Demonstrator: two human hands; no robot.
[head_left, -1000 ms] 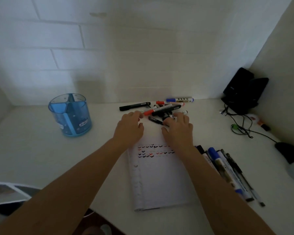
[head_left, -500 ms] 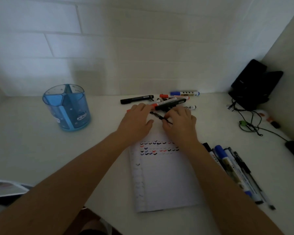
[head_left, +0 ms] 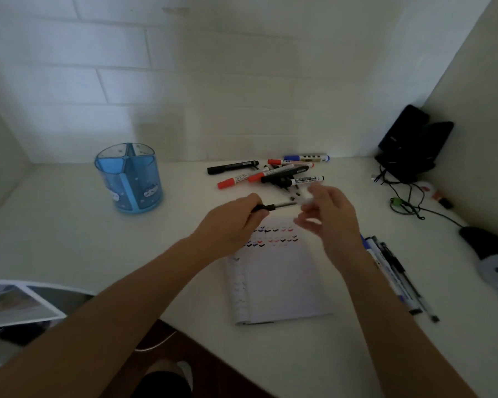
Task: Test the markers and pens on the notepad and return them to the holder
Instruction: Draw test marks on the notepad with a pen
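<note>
— While the person's left hand (head_left: 230, 224) pinches the slim black pen (head_left: 273, 207) by its rear end, where does the pen point?
— Toward the right hand (head_left: 329, 218), lying roughly level near the far edge of the white lined notepad (head_left: 279, 285). Its front part is thin and pale grey. It is too blurred to tell whether that is metal or clear plastic.
— And the right hand?
— It is blurred. Its fingers are bent close to the pen's tip with something pale among them, but whether they hold anything cannot be told.
— What is on the page?
— Short rows of small tick marks (head_left: 270, 239) in black, blue and red ink, near the top.
— The holder?
— A round translucent blue plastic holder (head_left: 128, 179), split into compartments, with white cloud-like pictures on its wall. It stands well apart to the left on the matte white desk (head_left: 69, 239).
— Any writing?
— One white-barrelled, black-capped marker (head_left: 308, 180) in the loose pile of markers (head_left: 270, 171) behind the hands reads "WHITEBOARD MARKER". The other labels are too small to read. A tight row of pens (head_left: 394, 277) lies just beside the notepad's right edge.
</note>
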